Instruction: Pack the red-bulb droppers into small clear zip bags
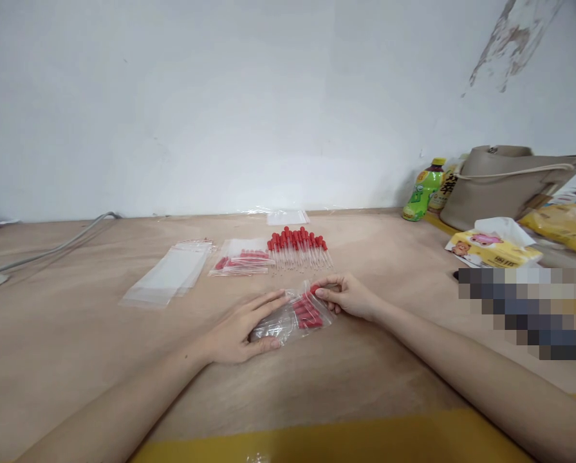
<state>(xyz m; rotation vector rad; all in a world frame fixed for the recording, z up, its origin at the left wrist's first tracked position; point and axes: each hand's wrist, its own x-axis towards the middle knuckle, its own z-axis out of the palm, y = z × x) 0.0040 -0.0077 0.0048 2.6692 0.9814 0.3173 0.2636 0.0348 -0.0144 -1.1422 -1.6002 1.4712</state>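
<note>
A clear zip bag (273, 325) lies on the table in front of me with several red-topped droppers (307, 313) inside. Across its left part rests my left hand (242, 328), fingers stretched out and thumb apart, pressing on the plastic. At the bag's right end my right hand (343, 296) pinches the red bulb of a dropper (315, 289) at the bag's mouth. Just beyond is a pile of loose droppers (300, 247) with red bulbs and clear stems. To its left, filled zip bags (242, 257) with red bulbs showing are stacked.
Flat clear bags (172, 273) lie left of the filled ones, and another stack of bags (288, 218) lies by the wall. A grey cable (82, 230) runs at far left. On the right stand a green bottle (423, 193), a taupe handbag (490, 186) and a tissue pack (493, 247).
</note>
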